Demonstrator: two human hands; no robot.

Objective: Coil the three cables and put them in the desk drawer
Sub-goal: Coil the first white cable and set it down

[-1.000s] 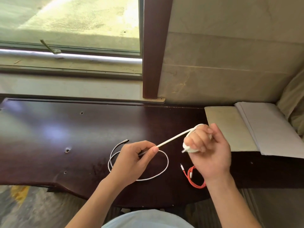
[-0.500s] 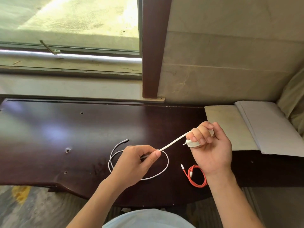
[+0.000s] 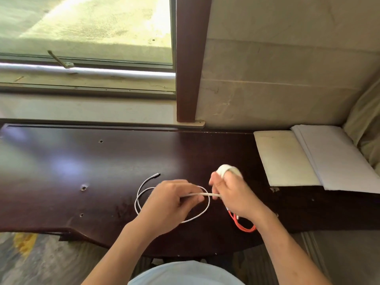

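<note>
**Cables partly hidden behind both hands**

The right hand [image 3: 232,194] covers most of the orange cable [image 3: 244,225] and is blurred; white cable [image 3: 227,169] is wound round its fingers. The left hand [image 3: 170,204] pinches that cable's straight run. A thin white cable [image 3: 141,190] loops on the counter [image 3: 61,161].

Surface: dark glossy wooden desk [image 3: 61,161], several small holes in its top.
Middle: thin white cable [image 3: 144,186] in a loose loop, plug end toward the window.
Right of it: orange cable [image 3: 244,227], bunched.
Far right: cream pad [image 3: 283,157], white sheets [image 3: 337,159] beside it.
</note>
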